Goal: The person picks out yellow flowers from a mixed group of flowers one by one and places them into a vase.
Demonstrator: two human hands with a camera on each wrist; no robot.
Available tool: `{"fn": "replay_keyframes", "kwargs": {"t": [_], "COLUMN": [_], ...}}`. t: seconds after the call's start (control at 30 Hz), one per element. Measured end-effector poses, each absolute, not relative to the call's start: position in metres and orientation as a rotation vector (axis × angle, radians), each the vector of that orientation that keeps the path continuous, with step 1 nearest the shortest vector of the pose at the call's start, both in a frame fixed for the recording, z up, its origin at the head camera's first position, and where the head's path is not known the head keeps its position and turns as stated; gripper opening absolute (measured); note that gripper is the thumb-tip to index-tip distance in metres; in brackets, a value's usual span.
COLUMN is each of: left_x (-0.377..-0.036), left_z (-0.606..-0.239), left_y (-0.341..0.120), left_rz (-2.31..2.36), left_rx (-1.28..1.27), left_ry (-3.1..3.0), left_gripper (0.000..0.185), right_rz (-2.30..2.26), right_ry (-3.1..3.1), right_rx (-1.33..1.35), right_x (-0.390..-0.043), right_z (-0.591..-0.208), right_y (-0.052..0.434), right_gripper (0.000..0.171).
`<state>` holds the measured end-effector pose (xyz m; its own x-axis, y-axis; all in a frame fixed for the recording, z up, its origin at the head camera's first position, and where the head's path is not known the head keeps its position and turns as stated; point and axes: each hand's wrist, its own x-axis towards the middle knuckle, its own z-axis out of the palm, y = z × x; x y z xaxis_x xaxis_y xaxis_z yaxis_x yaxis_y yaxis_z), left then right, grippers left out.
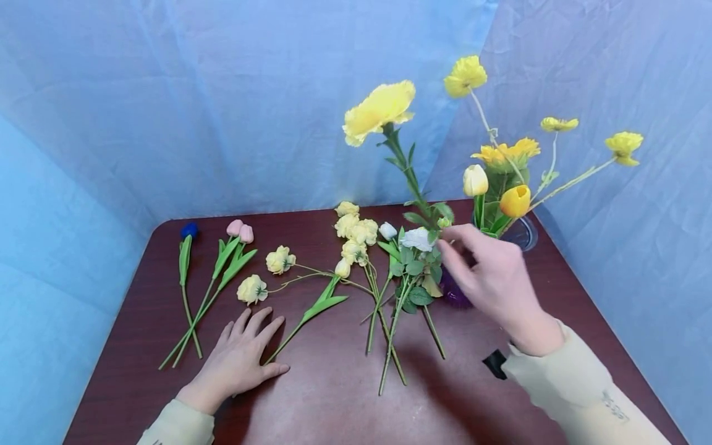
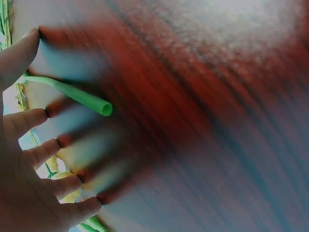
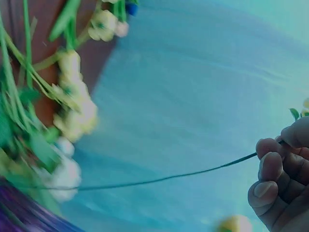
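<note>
Blue cloth walls close in around the dark red surface (image 1: 345,395), where I see loose flowers laid in a row: a blue bud (image 1: 188,230), pink tulips (image 1: 240,231) and pale yellow blooms (image 1: 355,233). My right hand (image 1: 492,281) has its grip pinched on the stem of a tall yellow flower (image 1: 380,111), holding it upright above the white-flowered stems (image 1: 414,241) and just beside the vase (image 1: 520,232) of yellow flowers. My left hand (image 1: 241,358) lies flat on the surface, fingers spread wide and holding nothing, beside a green stem (image 2: 72,93).
</note>
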<state>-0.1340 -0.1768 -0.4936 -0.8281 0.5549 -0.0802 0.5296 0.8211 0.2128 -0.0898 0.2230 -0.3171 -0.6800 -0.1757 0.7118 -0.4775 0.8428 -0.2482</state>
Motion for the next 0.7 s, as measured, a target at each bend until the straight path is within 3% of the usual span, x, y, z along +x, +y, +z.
{"fn": "replay_keyframes", "kwargs": {"t": [0.2, 0.43, 0.7], "left_x": [-0.137, -0.137, -0.137], "left_z": [-0.493, -0.494, -0.491], "left_y": [-0.176, -0.174, -0.168], "left_rz": [0.258, 0.234, 0.258], "left_rx": [0.856, 0.858, 0.838], "left_ry": [2.855, 2.873, 2.899], "left_gripper": [0.084, 0.078, 0.07], "right_rz": [0.363, 0.455, 0.831], "right_ry": [-2.211, -2.03, -1.971], "right_rx": [0.427, 0.256, 0.125], "right_x": [-0.075, -0.072, -0.077], "right_z": [-0.28, -0.255, -0.263], "right_y": [0.232, 0.248, 0.278], "right_gripper": [0.026, 0.016, 0.025]}}
